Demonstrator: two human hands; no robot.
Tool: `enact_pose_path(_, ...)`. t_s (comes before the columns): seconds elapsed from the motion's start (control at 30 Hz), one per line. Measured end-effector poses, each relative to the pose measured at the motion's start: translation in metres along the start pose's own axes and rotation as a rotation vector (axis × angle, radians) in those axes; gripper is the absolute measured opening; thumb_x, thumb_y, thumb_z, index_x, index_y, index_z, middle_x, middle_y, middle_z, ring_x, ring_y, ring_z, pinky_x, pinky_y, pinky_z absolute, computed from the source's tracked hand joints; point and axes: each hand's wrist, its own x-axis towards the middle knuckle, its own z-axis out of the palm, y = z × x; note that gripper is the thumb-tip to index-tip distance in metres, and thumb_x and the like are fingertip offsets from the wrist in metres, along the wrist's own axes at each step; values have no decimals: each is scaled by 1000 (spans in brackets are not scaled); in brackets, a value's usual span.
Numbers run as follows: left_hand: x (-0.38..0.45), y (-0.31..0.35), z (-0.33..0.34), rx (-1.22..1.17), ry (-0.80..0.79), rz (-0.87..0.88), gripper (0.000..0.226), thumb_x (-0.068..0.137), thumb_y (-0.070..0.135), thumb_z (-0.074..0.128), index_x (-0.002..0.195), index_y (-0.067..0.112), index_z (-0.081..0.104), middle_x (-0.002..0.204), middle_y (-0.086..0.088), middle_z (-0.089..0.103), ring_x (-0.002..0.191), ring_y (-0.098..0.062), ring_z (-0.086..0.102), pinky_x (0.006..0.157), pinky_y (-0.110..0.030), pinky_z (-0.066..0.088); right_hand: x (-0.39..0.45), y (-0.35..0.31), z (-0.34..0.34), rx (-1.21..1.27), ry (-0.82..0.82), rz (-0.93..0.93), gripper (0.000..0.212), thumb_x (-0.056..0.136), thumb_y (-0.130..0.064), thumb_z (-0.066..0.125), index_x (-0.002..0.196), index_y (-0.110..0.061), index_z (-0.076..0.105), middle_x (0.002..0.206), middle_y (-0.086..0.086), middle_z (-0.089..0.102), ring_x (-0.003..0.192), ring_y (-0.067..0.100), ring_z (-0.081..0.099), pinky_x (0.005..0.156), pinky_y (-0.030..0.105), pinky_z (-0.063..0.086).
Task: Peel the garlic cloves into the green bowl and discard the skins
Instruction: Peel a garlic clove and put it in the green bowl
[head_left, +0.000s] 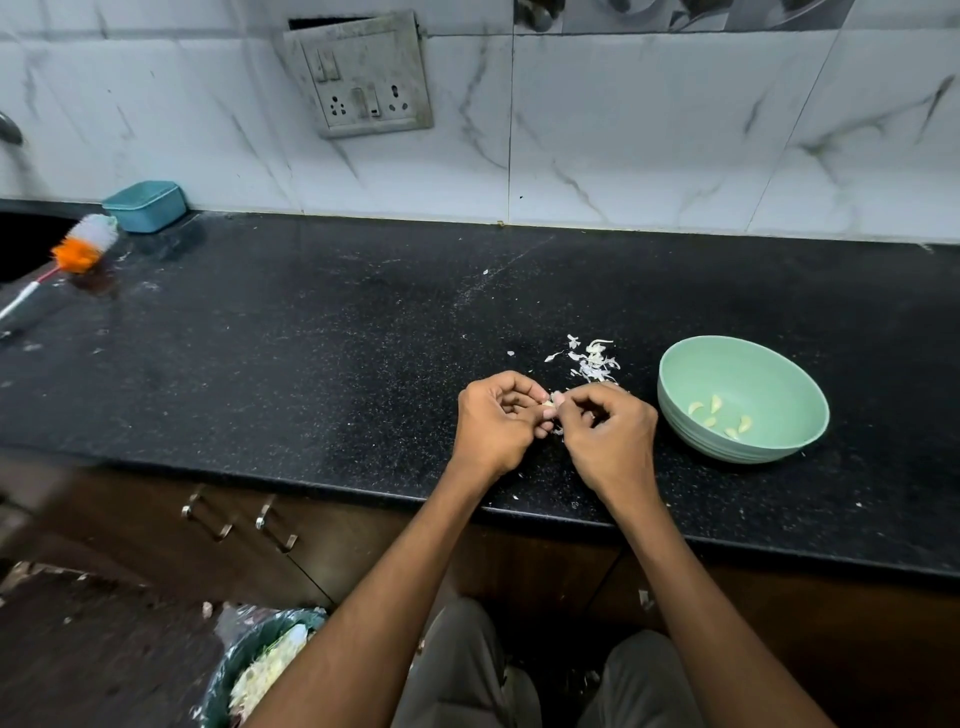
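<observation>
From my feed the garlic clove (548, 403) is mostly hidden, just a pale sliver peeking out where the two hands meet, so I can't tell how much skin is on it. The left hand (497, 423) is curled with its fingers (540, 414) pinched on the clove, knuckles toward the camera. The right hand (609, 431) comes in from the other side, its fingers (558, 399) bent and nipping at the same clove. Both hands sit low over the black bench (311, 338), forearms angling up from the bottom edge. Loose skins (592, 361) lie scattered just behind the hands. The green bowl (691, 364) stands to the right with a handful of peeled cloves (719, 413) inside. The bin (260, 670) on the floor is cut off at the frame's bottom.
</observation>
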Motion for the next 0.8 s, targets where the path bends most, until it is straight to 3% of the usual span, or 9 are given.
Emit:
enact_pose_path(0.1, -1, 2, -1, -25, 3, -5, 9, 87, -11, 72, 86, -1, 73, 74, -18, 73, 60, -19, 67, 60, -24, 59, 0, 0, -1, 20, -28, -11, 16, 81, -1, 73, 74, -15, 78, 74, -9, 71, 61, 12, 64, 58, 26, 52)
enact_pose_path(0.33, 0, -1, -1, -48, -11, 45, 15, 89, -7, 70, 93, 6, 79, 84, -9, 78, 69, -19, 72, 68, -24, 60, 0, 4, -1, 128, -50, 1, 16, 82, 2, 76, 80, -13, 80, 76, -7, 72, 53, 11, 59, 50, 15, 43)
enact_pose_path(0.47, 1, -2, -2, 0, -19, 138, 16, 87, -5, 73, 93, 8, 81, 91, -7, 76, 77, -20, 73, 68, -26, 60, 1, 7, -2, 178, -57, 29, 14, 83, 3, 76, 82, -11, 81, 75, -6, 73, 48, 2, 52, 49, 11, 37)
enact_pose_path(0.67, 2, -5, -2, 16, -28, 171, 18, 86, -6, 74, 92, 9, 81, 95, -10, 73, 83, -21, 73, 67, -25, 59, 4, 9, -3, 190, -90, 72, 13, 85, -4, 78, 80, -16, 81, 72, -9, 75, 56, 2, 60, 55, 17, 46)
enact_pose_path(0.8, 3, -6, -3, 9, -39, 166, 21, 87, -8, 72, 91, 11, 81, 95, -11, 72, 82, -22, 73, 66, -26, 59, 4, 11, -2, 181, -101, 92, 20, 84, -3, 78, 80, -22, 80, 69, -4, 74, 55, 10, 61, 52, 31, 50)
